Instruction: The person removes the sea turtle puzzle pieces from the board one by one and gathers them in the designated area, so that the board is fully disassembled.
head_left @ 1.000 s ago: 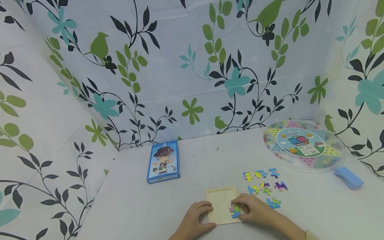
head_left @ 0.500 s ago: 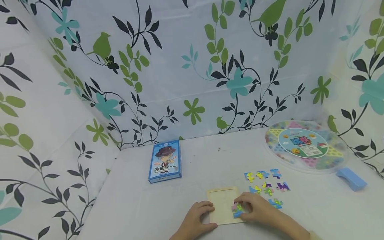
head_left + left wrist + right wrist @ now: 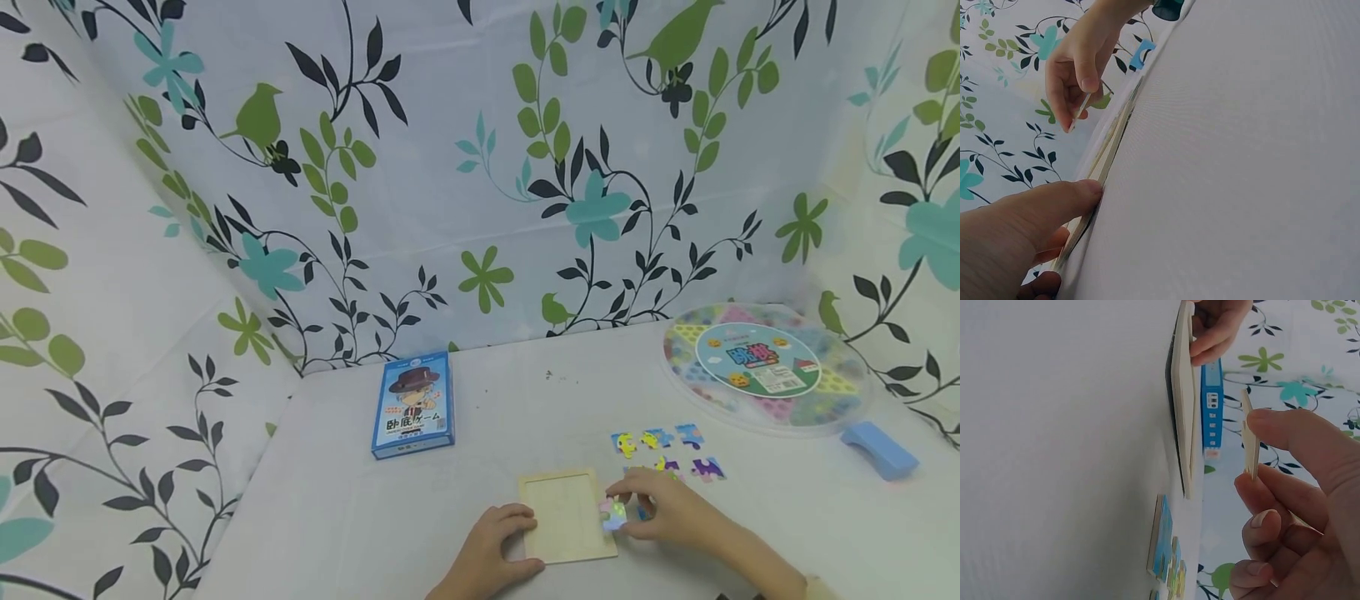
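Observation:
A shallow square wooden puzzle tray (image 3: 566,518) lies on the white tabletop with its bare bottom showing. My left hand (image 3: 489,552) holds it along the left side, fingers near the upper left corner and thumb at the lower left. Just off the tray's right edge, my right hand (image 3: 669,510) pinches a pink, blue and green jigsaw piece (image 3: 612,515) between thumb and fingers. From the right wrist view, that piece (image 3: 1250,444) is raised above the table, seen nearly edge-on. More jigsaw pieces (image 3: 707,468) lie beyond and partly behind the right hand.
Farther left on the table lies a blue game box (image 3: 412,406). At the back right is a round clear-lidded game set (image 3: 761,367), with a light-blue plastic block (image 3: 879,450) in front of it. A leaf-patterned cloth (image 3: 480,167) hangs behind.
My right hand has lifted the jigsaw piece off the tray's lower right and drawn it rightward, past the edge. The left hand stays on the tray.

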A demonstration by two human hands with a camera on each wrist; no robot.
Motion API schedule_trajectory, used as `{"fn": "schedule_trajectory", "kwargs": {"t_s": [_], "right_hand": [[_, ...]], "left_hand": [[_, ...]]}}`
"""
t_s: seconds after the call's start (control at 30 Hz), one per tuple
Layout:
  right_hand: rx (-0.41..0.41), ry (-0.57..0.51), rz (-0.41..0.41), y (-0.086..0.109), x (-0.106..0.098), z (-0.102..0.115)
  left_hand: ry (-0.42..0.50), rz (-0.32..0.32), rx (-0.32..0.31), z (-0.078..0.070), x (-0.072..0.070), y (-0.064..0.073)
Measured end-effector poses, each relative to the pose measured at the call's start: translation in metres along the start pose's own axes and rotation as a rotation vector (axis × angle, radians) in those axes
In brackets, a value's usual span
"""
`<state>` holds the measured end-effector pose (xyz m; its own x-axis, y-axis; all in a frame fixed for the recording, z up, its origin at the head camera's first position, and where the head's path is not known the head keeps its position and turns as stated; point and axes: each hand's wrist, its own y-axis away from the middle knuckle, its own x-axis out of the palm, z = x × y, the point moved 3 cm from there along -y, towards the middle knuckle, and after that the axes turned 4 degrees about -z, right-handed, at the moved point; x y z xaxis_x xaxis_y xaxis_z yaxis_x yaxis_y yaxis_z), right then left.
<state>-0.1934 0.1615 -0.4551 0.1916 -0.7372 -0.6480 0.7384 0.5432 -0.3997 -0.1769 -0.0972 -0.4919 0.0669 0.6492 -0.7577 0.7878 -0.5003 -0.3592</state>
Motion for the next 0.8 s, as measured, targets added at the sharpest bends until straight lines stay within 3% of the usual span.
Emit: {"fn": "schedule_trajectory", "kwargs": {"t_s": [0.23, 0.5, 0.8], "right_hand": [[-0.052, 0.028, -0.031, 0.004, -0.01, 0.001], [-0.059, 0.025, 0.022, 0.008, -0.021, 0.003], [-0.032, 0.007, 0.0, 0.017, -0.033, 0.001]], "left_hand": [[-0.003, -0.019, 0.028, -0.002, -0.001, 0.0], [0.004, 0.005, -0.02, -0.002, -0.001, 0.001], [-0.008, 0.014, -0.031, -0.003, -0.001, 0.0]]}}
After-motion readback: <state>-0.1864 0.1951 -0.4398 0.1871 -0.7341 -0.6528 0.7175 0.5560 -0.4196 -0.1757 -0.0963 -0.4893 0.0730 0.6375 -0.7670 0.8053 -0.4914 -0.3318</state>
